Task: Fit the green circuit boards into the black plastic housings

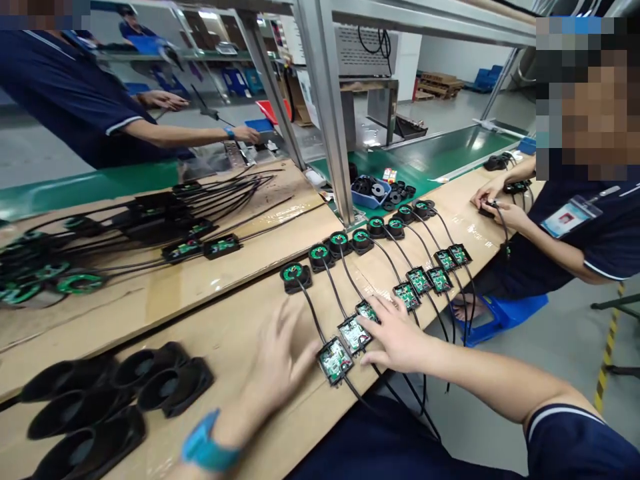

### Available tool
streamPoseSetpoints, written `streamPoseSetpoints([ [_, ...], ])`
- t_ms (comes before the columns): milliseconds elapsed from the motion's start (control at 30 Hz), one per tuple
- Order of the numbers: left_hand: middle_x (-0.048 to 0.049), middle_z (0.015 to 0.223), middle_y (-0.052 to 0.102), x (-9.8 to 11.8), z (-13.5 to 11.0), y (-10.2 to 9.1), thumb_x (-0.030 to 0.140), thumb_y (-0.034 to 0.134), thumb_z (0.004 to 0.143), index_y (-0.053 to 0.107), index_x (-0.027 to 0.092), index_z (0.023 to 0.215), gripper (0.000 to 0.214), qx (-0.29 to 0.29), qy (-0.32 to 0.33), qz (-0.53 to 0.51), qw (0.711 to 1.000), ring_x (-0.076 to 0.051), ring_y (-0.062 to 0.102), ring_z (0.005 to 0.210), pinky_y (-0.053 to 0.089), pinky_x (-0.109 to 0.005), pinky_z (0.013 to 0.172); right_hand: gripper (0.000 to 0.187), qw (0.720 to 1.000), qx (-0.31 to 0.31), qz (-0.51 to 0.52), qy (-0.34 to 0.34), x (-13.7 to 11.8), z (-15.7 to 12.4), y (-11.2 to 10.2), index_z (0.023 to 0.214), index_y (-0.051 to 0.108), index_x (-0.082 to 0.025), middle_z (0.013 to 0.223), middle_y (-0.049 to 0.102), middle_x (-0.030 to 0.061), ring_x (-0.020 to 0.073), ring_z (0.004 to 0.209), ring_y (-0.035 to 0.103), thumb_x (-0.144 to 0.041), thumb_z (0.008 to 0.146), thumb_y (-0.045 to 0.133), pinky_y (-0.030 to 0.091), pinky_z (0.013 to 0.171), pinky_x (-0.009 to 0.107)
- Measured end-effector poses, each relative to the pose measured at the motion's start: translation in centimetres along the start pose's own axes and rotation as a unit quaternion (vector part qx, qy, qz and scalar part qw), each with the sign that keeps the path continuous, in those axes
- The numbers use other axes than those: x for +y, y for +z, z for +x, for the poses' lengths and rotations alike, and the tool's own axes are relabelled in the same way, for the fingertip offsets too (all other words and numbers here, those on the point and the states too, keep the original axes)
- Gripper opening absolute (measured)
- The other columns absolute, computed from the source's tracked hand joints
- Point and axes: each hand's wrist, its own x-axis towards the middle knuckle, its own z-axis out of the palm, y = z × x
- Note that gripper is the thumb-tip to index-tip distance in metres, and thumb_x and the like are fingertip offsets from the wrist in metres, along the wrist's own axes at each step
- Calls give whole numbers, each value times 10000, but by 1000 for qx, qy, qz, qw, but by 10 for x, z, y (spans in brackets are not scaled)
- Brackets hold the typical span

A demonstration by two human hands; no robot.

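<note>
My left hand (280,360) is a little blurred, its fingers apart and nothing in it. It is beside the nearest black box with a green circuit board (335,360); whether they touch is unclear. My right hand (397,333) is open, its fingertips over the second circuit-board box (355,333) and the one behind it (367,310). A black cable (311,308) joins the nearest box to a round black housing with a green ring board (295,275). Several such pairs stand in a row along the cardboard-covered bench, with more cables hanging over its front edge.
Black horn-shaped housings (165,380) lie at the left front. A pile of wired parts (125,233) covers the bench behind. A metal post (325,113) rises near a blue bin (370,192). One co-worker's hands (495,203) work at right; another person's arm (185,135) reaches across at back left.
</note>
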Motion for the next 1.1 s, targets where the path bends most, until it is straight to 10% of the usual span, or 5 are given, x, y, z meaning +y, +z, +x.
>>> streamPoseSetpoints([
  [167,-91,1700,145,49,-52,31,620,639,856,2,446,1619,1009,-103,35,-28,994,-428,245,1533,339,-682,1186,669,998,33,9,55,-14,-4,28,1472,542,-246,1633,339,183,402,1493,290,-679,967,468,322,1163,616],
  [600,-150,1361,583,106,9,53,365,650,934,447,187,1444,577,-12,-41,-39,998,-352,509,1196,468,-541,1038,391,973,224,29,49,7,-4,25,1347,607,-114,1308,639,175,320,1160,561,-236,984,525,490,1025,517],
  [767,-141,1267,577,112,19,46,391,730,881,484,170,1358,581,-37,-76,-16,996,-331,510,1149,485,-501,995,238,973,217,40,67,20,-2,31,1132,673,-126,1212,656,174,314,1116,574,-223,977,521,491,1008,492],
  [1100,-136,1229,556,112,16,53,404,772,848,490,163,1323,603,-20,-90,-17,996,-323,506,1137,485,-494,987,373,978,116,-149,93,29,-5,16,1297,647,-114,1386,570,208,341,1167,506,-302,1018,485,414,940,488],
])
